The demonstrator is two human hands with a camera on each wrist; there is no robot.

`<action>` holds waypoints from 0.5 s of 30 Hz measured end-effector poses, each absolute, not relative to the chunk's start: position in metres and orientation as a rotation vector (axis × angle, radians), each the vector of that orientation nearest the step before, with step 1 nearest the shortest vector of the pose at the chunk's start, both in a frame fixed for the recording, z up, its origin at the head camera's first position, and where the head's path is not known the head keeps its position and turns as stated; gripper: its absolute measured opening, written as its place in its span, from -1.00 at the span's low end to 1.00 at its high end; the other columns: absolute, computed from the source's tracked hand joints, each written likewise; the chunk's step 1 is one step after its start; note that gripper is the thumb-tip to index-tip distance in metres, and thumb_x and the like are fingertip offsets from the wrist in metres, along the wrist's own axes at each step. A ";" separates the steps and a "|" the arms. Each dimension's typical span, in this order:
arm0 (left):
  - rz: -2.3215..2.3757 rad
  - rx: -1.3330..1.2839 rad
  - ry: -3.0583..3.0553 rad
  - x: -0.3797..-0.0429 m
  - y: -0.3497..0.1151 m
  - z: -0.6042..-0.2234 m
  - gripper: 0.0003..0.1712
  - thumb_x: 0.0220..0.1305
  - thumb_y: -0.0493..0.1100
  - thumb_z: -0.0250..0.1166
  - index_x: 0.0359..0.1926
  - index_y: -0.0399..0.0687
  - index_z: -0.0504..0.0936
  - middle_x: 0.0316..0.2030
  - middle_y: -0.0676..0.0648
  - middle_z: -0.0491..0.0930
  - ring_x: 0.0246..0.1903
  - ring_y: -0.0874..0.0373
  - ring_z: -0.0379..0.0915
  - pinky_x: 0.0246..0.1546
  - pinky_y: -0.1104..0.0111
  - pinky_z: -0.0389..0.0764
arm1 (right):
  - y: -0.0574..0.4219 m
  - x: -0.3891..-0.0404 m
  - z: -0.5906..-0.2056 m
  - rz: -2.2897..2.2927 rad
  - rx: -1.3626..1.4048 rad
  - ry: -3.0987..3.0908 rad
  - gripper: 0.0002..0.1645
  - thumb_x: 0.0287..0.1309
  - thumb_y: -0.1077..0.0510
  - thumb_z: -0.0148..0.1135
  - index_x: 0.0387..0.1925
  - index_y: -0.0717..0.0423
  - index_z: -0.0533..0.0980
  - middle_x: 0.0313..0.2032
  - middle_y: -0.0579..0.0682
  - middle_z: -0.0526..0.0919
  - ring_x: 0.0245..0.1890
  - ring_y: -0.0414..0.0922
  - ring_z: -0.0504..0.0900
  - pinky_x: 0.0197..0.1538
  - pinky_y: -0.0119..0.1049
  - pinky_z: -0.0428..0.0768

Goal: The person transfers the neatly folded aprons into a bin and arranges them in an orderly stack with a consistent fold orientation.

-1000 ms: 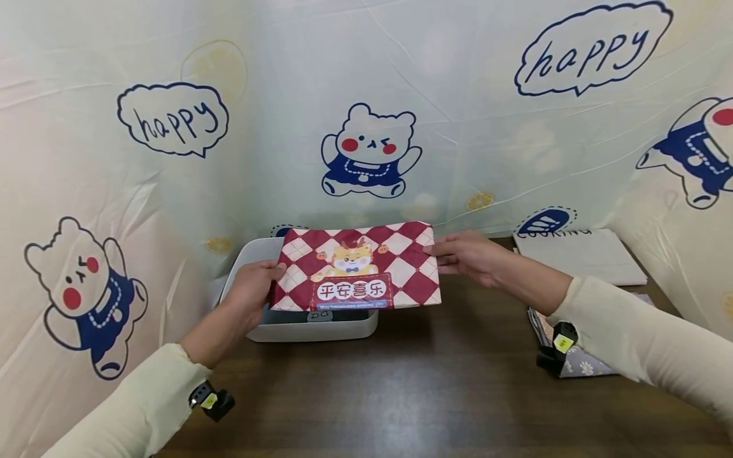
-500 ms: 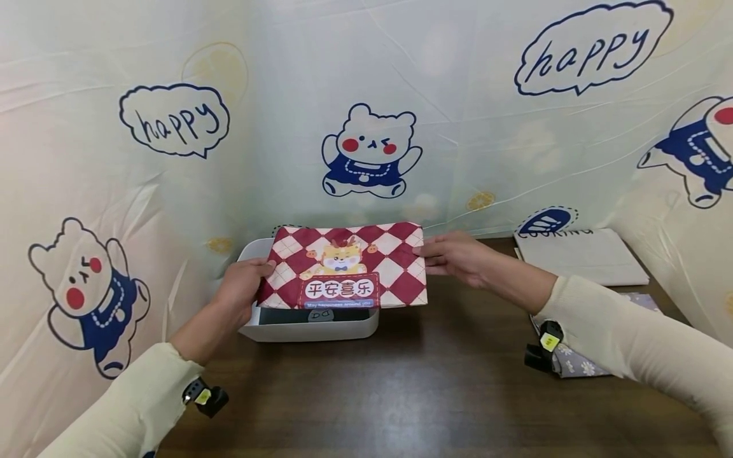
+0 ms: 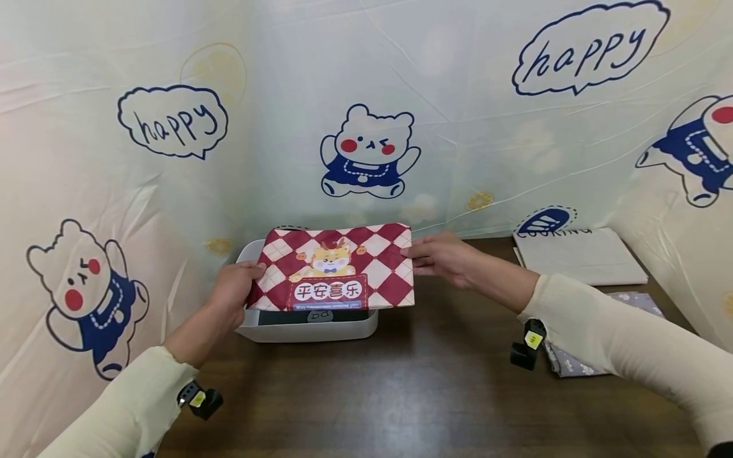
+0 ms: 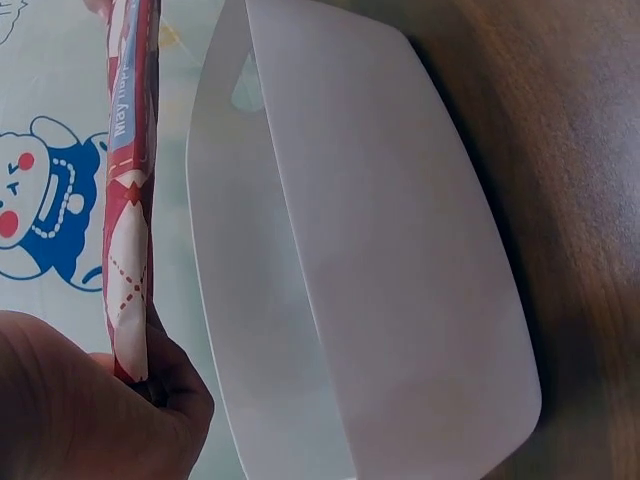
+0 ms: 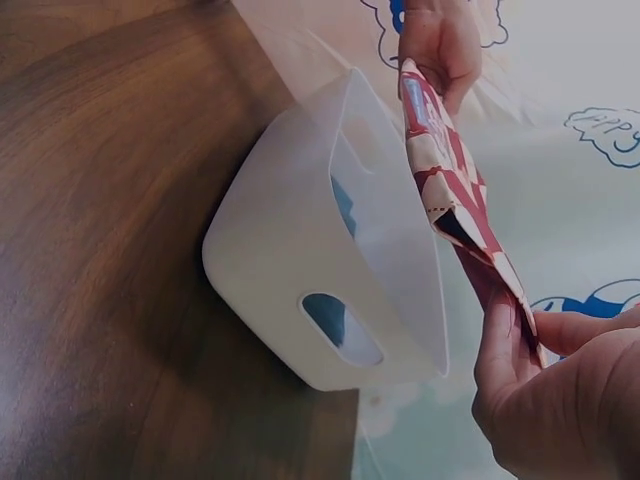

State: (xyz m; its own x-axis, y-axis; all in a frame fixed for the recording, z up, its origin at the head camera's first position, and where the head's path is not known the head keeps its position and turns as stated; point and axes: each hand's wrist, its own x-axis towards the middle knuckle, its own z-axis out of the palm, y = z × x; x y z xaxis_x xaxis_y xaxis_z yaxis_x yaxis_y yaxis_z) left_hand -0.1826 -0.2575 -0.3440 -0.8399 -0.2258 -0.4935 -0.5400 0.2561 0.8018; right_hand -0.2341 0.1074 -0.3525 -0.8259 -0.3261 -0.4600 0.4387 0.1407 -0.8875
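Observation:
A folded cloth (image 3: 332,267) in red and white diamonds, with a cartoon animal and lettering, is held level above a white plastic bin (image 3: 312,332). My left hand (image 3: 233,289) pinches its left edge, thumb on top in the head view. At the opposite edge, my right hand (image 3: 443,257) pinches the cloth between thumb and fingers, as the right wrist view shows. From the side, the cloth (image 4: 130,250) looks thin and flat, apart from the bin (image 4: 390,240). Inside the bin lies a dark item (image 3: 292,317) with a pale printed patch, mostly hidden by the cloth.
On the brown table (image 3: 366,394), a folded white cloth (image 3: 584,257) lettered "COOKING" lies at the back right. A folded purple floral cloth (image 3: 572,364) lies in front of it, partly under my right sleeve. A printed curtain (image 3: 275,140) closes off the back and sides.
Both hands have moved left with the diamond-patterned cloth, which now lies more squarely over the bin. The grip at both edges is the same. The bin looks unmoved.

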 end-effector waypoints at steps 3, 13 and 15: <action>1.591 -0.717 2.284 -0.183 -0.261 -0.345 -0.33 0.62 0.01 -0.07 0.59 -0.16 0.13 0.36 -0.22 0.30 0.11 0.09 0.30 -0.18 0.49 0.58 | 0.104 -0.234 -0.353 -1.744 0.114 1.845 -0.47 0.41 0.12 0.24 0.30 0.27 0.47 0.22 0.21 0.59 -0.13 -0.09 0.70 -0.03 -0.24 0.75; 1.591 -0.742 2.325 -0.181 -0.271 -0.348 -0.32 0.62 0.03 -0.07 0.59 -0.18 0.11 0.30 -0.20 0.35 0.04 0.11 0.36 -0.25 0.48 0.65 | 0.089 -0.236 -0.358 -1.760 0.104 1.832 -0.50 0.38 0.14 0.27 0.25 0.30 0.51 0.13 0.20 0.65 -0.18 -0.08 0.69 -0.10 -0.28 0.76; 1.595 -0.740 2.325 -0.180 -0.273 -0.349 -0.31 0.62 0.03 -0.06 0.59 -0.20 0.11 0.29 -0.20 0.35 0.02 0.11 0.37 -0.25 0.47 0.66 | 0.087 -0.237 -0.359 -1.752 0.101 1.836 -0.51 0.38 0.15 0.27 0.25 0.30 0.51 0.13 0.20 0.65 -0.19 -0.09 0.69 -0.09 -0.27 0.76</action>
State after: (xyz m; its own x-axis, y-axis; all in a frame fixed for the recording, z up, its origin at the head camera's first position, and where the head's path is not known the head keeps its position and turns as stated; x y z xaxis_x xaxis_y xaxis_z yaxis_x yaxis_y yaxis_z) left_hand -0.1803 -0.2734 -0.3485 -0.8471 -0.2771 -0.4535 -0.5228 0.2812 0.8047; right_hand -0.2366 0.0866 -0.3591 -0.8214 -0.3381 -0.4593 0.4429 0.1291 -0.8872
